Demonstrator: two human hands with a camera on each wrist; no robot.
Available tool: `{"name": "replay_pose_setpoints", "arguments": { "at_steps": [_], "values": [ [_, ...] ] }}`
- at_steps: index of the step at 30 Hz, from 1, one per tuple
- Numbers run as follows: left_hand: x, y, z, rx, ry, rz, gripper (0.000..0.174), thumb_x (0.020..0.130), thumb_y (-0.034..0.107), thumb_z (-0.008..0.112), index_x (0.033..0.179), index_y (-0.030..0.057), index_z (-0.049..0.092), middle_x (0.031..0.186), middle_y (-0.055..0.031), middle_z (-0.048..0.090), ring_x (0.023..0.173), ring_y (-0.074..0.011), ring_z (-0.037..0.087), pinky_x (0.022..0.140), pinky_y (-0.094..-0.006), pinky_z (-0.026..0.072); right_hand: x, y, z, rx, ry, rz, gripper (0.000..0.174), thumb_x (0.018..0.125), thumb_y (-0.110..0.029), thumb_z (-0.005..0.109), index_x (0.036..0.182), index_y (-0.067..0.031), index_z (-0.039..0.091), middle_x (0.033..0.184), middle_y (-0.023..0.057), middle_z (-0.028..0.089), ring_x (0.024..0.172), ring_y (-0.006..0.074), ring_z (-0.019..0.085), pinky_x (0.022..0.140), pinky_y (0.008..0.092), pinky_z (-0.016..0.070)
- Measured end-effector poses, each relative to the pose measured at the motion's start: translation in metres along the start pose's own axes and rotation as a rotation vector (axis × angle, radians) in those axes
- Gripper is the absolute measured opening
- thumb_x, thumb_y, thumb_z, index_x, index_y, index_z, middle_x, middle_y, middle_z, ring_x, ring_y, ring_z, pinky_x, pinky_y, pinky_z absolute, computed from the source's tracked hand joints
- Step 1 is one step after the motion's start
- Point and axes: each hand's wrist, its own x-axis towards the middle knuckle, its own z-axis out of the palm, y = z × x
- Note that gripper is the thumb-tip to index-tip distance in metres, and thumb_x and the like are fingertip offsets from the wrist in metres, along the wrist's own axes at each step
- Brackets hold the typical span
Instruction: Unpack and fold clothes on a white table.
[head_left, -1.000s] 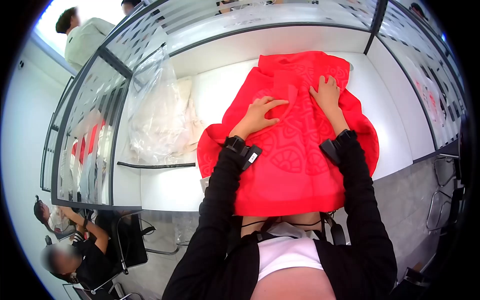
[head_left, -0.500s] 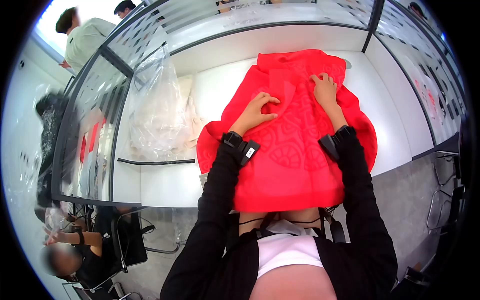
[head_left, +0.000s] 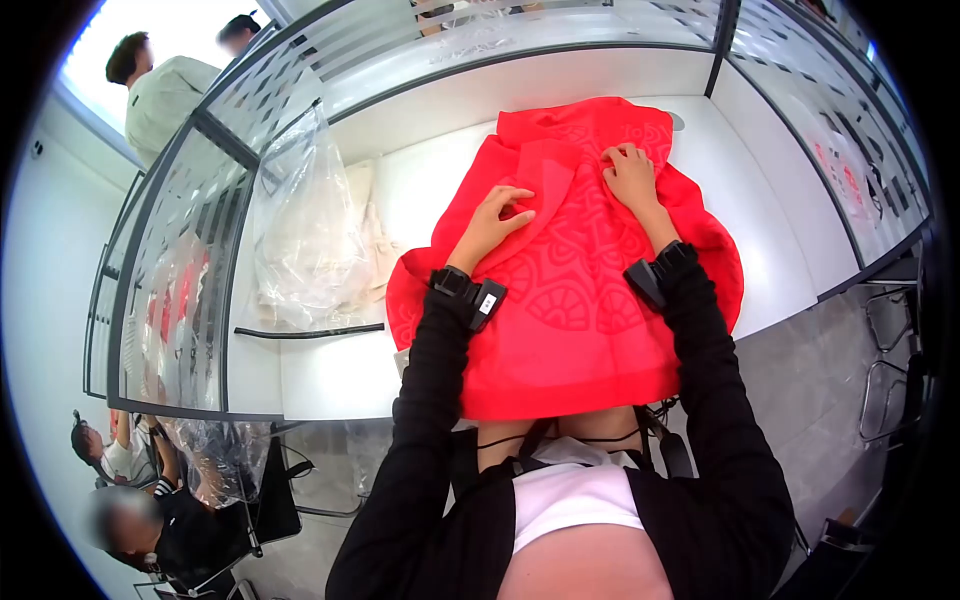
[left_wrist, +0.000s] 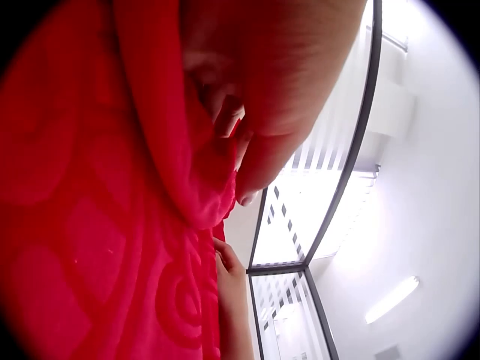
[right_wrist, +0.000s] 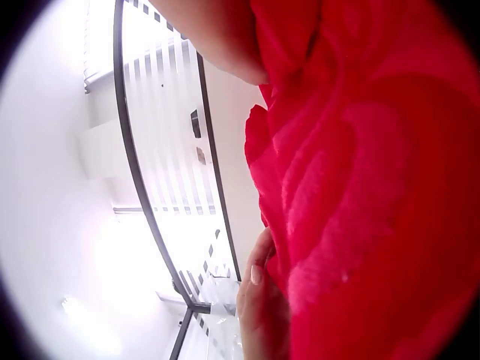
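A red garment [head_left: 585,350] with tonal raised patterns lies spread on the white table, its near edge hanging over the front. On its left half rests my left hand [head_left: 492,225], fingers bent and thumb apart, beside a folded-over layer of cloth. My right hand [head_left: 632,182] touches the upper right part with bent fingertips. In the left wrist view, a cloth fold [left_wrist: 206,202] partly hides the left hand [left_wrist: 277,82]. The right wrist view shows only the edge of the right hand [right_wrist: 217,34] at the top, its fingertips hidden; the left hand [right_wrist: 262,307] appears below.
Left of the garment, a clear plastic bag [head_left: 305,240] lies with cream cloth [head_left: 368,215] and a black strip [head_left: 310,332]. Low white walls and dark-framed clear panels surround the table [head_left: 770,250]. Several people are beyond the left side.
My left fingertips have drawn back leftward and are more bent, and the cloth layer beside them lies differently. My right hand has stayed on about the same part of the garment. The head view has shifted slightly.
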Motion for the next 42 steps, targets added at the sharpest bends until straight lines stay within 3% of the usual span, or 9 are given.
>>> {"name": "replay_pose_setpoints", "arguments": {
  "at_steps": [32,42],
  "values": [
    [0.0003,-0.0023,0.0021,0.046,0.024,0.011,0.028,0.079,0.015,0.065,0.105,0.0077,0.06,0.101,-0.0066,0.054,0.086,-0.0166,0.054,0.078,-0.0263,0.0439,-0.0007,0.0019,0.0007,0.028,-0.009,-0.029,0.02,0.071,-0.017,0.059,0.09,-0.0131,0.059,0.1,0.0098,0.053,0.095,0.0306,0.05,0.079,0.044,0.0416],
    [0.0008,-0.0022,0.0012,0.029,0.002,-0.028,0.028,0.081,0.014,0.064,0.107,0.007,0.059,0.103,-0.004,0.054,0.094,-0.0145,0.052,0.084,-0.0249,0.0408,0.0001,-0.0018,-0.0036,0.033,-0.014,-0.019,0.018,0.071,-0.017,0.059,0.089,-0.0134,0.059,0.099,0.0097,0.054,0.094,0.0308,0.05,0.079,0.0436,0.0417]
  ]
}}
